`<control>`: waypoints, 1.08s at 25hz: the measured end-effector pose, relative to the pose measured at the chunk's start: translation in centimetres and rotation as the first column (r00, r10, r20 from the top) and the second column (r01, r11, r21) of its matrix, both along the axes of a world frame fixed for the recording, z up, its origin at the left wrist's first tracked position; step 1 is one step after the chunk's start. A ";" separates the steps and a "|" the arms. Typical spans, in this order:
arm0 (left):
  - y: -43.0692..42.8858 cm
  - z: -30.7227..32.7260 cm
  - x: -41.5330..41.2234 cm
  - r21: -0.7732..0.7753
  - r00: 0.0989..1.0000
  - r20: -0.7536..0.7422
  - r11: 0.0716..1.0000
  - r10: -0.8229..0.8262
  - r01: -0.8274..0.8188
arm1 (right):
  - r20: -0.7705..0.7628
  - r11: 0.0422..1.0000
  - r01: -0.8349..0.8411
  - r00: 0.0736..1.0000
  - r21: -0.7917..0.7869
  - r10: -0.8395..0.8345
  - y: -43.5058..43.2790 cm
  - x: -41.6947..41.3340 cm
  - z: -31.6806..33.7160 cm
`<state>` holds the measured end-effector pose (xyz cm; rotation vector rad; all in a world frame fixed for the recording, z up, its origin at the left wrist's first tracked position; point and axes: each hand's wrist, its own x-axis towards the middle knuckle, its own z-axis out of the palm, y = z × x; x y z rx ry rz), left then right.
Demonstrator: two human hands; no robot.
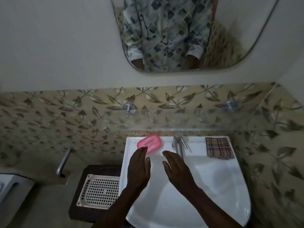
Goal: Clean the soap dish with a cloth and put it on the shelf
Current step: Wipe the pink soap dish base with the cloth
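A pink soap dish (150, 142) lies on the back left rim of the white basin (213, 178). A folded checked cloth (218, 148) rests on the back right rim. Above the basin a clear glass shelf (205, 120) runs along the leaf-patterned wall on two metal pegs. My left hand (139, 168) hovers over the basin with flat fingers, its fingertips just covering the near edge of the soap dish. My right hand (178, 170) is held open beside it, over the basin left of the tap, holding nothing.
A metal tap (178, 143) stands at the middle of the basin's back rim between dish and cloth. A white slotted plastic tray (100, 191) sits on a dark stool at the left. A mirror (181, 33) hangs above. A metal pipe (63, 162) juts out at the left.
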<state>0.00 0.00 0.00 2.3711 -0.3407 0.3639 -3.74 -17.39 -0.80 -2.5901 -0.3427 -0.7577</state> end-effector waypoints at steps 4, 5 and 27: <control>0.0 -4.2 6.0 0.224 0.964 -0.267 0.971 -0.019 0.081 | -0.191 0.991 0.023 0.980 -0.135 -0.049 0.4 1.8 -5.0; -0.1 -5.1 7.9 0.275 0.947 -0.316 0.951 -0.048 0.140 | -0.190 0.983 0.003 0.981 -0.184 -0.038 0.5 2.4 -6.3; 2.4 -0.8 6.2 -0.698 0.082 -0.550 0.403 -0.831 -0.591 | -0.526 0.272 0.453 0.771 0.849 0.359 0.8 7.0 1.3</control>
